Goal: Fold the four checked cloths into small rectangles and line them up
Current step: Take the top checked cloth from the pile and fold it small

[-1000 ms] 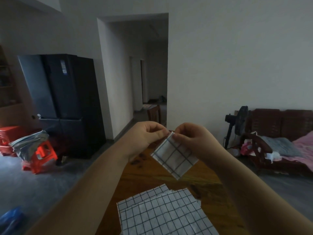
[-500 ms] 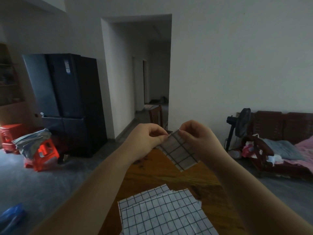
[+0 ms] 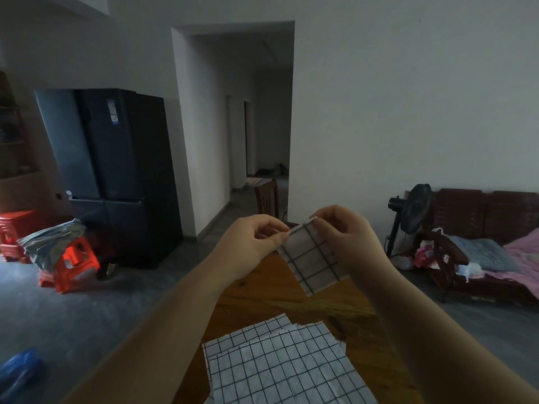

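A small folded checked cloth (image 3: 313, 259), white with dark grid lines, hangs in the air above the wooden table (image 3: 262, 298). My left hand (image 3: 253, 243) pinches its upper left corner. Its upper right edge is pinched by my right hand (image 3: 347, 240), whose palm hides part of the cloth. Flat on the table below lies a stack of unfolded checked cloths (image 3: 280, 365), overlapping one another; how many lie there I cannot tell.
A wooden chair (image 3: 267, 196) stands beyond the table's far end. A black fridge (image 3: 116, 170) and red stools (image 3: 73, 258) are at the left. A standing fan (image 3: 411, 211) and a dark sofa (image 3: 478, 243) with bedding are at the right.
The folded cloth has turned between my hands from a slanted diamond to a narrower piece hanging down. The view has tilted slightly upward.
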Demonstrator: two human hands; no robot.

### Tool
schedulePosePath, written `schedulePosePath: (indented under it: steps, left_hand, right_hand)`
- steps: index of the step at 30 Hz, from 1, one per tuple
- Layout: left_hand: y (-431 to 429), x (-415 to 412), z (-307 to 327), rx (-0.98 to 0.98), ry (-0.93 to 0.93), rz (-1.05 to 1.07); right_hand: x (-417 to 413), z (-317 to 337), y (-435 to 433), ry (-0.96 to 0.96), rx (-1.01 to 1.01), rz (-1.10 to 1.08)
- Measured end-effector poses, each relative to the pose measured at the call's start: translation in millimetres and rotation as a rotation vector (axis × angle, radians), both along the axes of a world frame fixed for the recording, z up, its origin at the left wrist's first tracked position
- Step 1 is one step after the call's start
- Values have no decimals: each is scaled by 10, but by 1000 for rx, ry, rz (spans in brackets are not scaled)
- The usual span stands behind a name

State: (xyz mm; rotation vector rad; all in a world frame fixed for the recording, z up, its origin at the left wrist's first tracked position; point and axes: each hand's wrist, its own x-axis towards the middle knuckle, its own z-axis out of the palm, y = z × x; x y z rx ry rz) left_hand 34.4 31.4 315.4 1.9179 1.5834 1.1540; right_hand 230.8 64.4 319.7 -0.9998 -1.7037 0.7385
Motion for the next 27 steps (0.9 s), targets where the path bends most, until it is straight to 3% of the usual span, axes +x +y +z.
schedulePosePath:
  steps: [12,17,24,27]
  left_hand:
    - [-5,-50,-21,40,-188,-15]
    - [1,-77,-23,12,-383,-39]
    - [65,-24,-18,94,-58,84]
    - [89,4,-7,57,4,39]
  right_hand:
    - [5,-36,49,15,-18,-7]
    - [25,-38,70,-32,45,-9]
    - [18,-49,85,-106,125,-53]
    - [15,-54,94,-110,127,-43]
